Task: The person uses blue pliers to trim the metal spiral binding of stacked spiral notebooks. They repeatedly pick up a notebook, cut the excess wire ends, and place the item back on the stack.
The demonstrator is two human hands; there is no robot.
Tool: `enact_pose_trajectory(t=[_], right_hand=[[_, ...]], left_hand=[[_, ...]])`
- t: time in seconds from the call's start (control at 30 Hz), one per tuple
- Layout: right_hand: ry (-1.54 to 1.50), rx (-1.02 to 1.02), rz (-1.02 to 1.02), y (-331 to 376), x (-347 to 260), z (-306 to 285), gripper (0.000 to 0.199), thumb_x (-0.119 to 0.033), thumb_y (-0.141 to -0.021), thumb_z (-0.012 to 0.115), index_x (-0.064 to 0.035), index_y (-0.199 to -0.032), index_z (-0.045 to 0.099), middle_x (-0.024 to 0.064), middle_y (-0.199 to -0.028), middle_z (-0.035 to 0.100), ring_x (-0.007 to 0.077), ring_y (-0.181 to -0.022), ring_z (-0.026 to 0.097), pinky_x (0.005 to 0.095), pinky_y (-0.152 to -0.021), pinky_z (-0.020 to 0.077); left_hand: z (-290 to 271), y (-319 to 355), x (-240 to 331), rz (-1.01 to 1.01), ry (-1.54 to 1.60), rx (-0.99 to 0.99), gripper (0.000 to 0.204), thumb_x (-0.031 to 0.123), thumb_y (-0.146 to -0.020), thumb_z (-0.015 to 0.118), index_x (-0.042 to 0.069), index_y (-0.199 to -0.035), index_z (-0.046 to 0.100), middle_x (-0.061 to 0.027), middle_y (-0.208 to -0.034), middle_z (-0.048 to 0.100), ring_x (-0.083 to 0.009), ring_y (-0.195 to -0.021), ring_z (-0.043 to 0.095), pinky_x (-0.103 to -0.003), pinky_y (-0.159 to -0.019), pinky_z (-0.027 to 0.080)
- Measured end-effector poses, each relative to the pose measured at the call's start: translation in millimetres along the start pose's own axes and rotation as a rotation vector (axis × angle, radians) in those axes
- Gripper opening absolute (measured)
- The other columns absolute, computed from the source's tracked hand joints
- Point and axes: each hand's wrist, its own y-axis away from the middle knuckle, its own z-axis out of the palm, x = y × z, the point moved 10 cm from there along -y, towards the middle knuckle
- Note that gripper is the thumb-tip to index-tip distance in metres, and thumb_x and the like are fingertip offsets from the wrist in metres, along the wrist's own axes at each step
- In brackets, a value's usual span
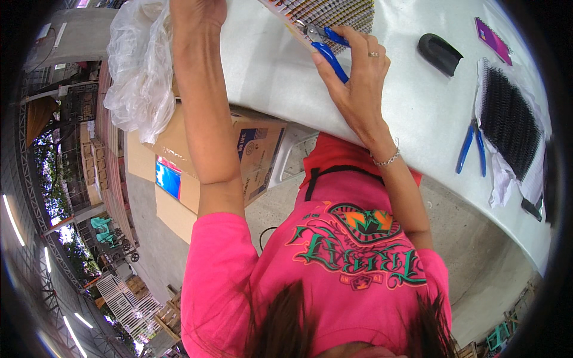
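My right hand [361, 74] is closed round blue-handled cutting pliers [329, 61]. Their metal jaws touch the edge of a stack of spiral-bound items [334, 15] at the top of the table, whose coils lie in dense rows. Only the heel and wrist of my left hand [206, 11] show at the upper edge, left of that stack. Its fingers are out of sight, so what it holds or touches cannot be told.
On the white table [412, 98] lie a black curved piece [439, 53], a purple spiral notebook [494, 40], a second pair of blue-handled pliers [473, 148] and a bundle of black coils [510, 122] on white paper. Clear plastic [140, 71] hangs above a cardboard box [256, 155] at left.
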Motion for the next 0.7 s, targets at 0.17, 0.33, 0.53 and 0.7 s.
enact_pose_trajectory(t=[0.17, 0.33, 0.53, 0.7], right_hand=[[0.014, 0.060, -0.044, 1.9, 1.9, 2.3, 0.052, -0.040, -0.086, 0.076, -0.0119, -0.126, 0.059, 0.0095, -0.112, 0.057, 0.0262, -0.104, 0.050, 0.0422, -0.094, 0.0339], [0.015, 0.078, -0.074, 0.8, 2.0, 5.5, 0.052, -0.041, -0.084, 0.078, -0.0133, -0.125, 0.060, 0.0098, -0.112, 0.057, 0.0261, -0.105, 0.051, 0.0422, -0.094, 0.0339], [-0.009, 0.074, -0.076, -2.2, 1.1, 6.2, 0.048, -0.039, -0.086, 0.076, -0.0143, -0.124, 0.061, 0.0073, -0.110, 0.058, 0.0245, -0.103, 0.053, 0.0414, -0.093, 0.0344], [-0.155, -0.030, 0.015, -6.8, 5.1, 5.2, 0.041, -0.037, -0.090, 0.073, -0.0113, -0.120, 0.062, 0.0083, -0.102, 0.062, 0.0227, -0.090, 0.059, 0.0363, -0.082, 0.0432]], left_hand=[[0.0, 0.2, -1.6, -0.008, -0.004, 0.003, 0.043, 0.029, -0.093, 0.069, 0.006, -0.126, 0.055, -0.0015, -0.105, 0.067, -0.0085, -0.089, 0.062, -0.023, -0.078, 0.049], [0.6, 1.1, -0.8, -0.013, 0.008, 0.011, 0.043, 0.029, -0.093, 0.069, 0.006, -0.126, 0.055, -0.0018, -0.105, 0.067, -0.0093, -0.091, 0.062, -0.024, -0.079, 0.048], [0.6, 0.2, -2.1, -0.018, 0.018, 0.016, 0.044, 0.030, -0.092, 0.069, 0.006, -0.127, 0.054, -0.0021, -0.105, 0.067, -0.0100, -0.091, 0.062, -0.024, -0.080, 0.048], [-2.4, -0.7, -6.1, -0.038, 0.002, 0.024, 0.044, 0.030, -0.093, 0.068, 0.005, -0.127, 0.054, -0.0023, -0.105, 0.066, -0.0098, -0.090, 0.062, -0.023, -0.080, 0.048]])
